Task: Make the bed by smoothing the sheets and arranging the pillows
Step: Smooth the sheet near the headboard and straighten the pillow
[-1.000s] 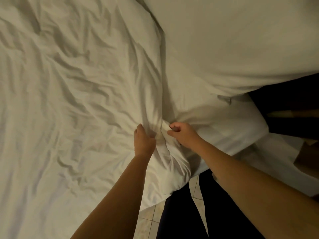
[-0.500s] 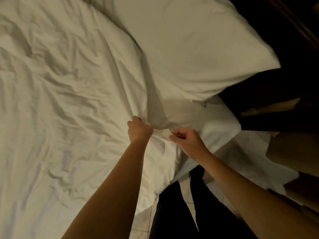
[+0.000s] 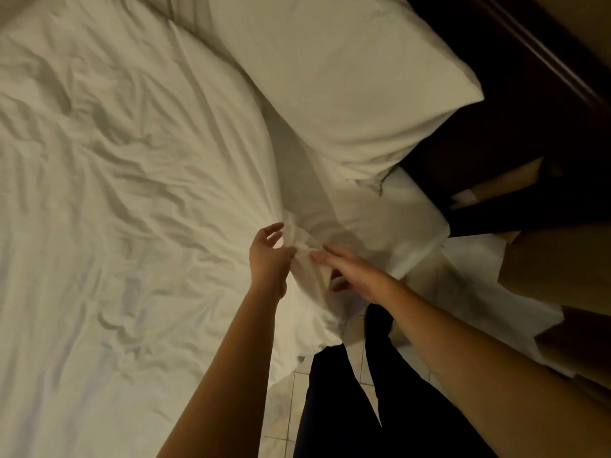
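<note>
The rumpled white top sheet (image 3: 132, 193) covered the left and middle of the bed, creased all over, its near edge hanging down over the side towards the tiled floor (image 3: 287, 411). 1 white pillow (image 3: 330, 77) lay at the upper right, plump and fairly smooth, resting on the bed's lower white layer (image 3: 396, 219), whose corner stuck out below and to the right of it. The upper edge of the top sheet ran along just beside the pillow's left side.

The left hand (image 3: 267, 259) gripped the top sheet near the bed's side edge: thumb and forefinger pinched a bunched fold of it, the other fingers loosely spread above, and creases fanned out to the left from that pinch. The right hand (image 3: 357, 272) lay just beside it, uncurled, with fingers straight and pointing left, their tips touching the same gathered cloth; the thumb showed underneath, apart from the fingers, and held nothing that I could make out.

At the pillow's near corner a small flap or tag (image 3: 375, 186) poked out, too small to read any writing on it.

The person's legs in dark trousers (image 3: 347, 408) stood on the floor against the bedside. Dark wooden furniture (image 3: 529, 110) filled the upper right behind the pillow.
</note>
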The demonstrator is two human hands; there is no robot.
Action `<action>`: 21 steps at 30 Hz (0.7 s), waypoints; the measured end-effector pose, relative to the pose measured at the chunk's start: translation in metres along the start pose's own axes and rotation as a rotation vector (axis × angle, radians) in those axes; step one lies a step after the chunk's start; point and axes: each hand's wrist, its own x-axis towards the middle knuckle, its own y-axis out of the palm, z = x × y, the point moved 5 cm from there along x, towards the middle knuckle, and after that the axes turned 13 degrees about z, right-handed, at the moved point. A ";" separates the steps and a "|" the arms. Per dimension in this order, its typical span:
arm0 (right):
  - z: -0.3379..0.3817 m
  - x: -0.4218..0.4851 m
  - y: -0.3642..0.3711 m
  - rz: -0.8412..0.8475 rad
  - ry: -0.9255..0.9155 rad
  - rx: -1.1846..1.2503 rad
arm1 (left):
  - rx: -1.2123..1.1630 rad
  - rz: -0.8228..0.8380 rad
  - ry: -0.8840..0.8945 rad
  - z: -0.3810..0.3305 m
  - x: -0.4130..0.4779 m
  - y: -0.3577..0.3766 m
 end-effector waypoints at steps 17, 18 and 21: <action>-0.011 -0.055 -0.074 -0.124 -0.175 0.433 | 0.119 0.462 -0.251 0.013 -0.025 0.069; -0.011 -0.055 -0.073 -0.114 -0.152 0.405 | 0.117 0.486 -0.271 0.013 -0.023 0.067; -0.009 -0.052 -0.055 0.007 -0.047 0.338 | 0.110 0.516 -0.270 0.010 -0.022 0.064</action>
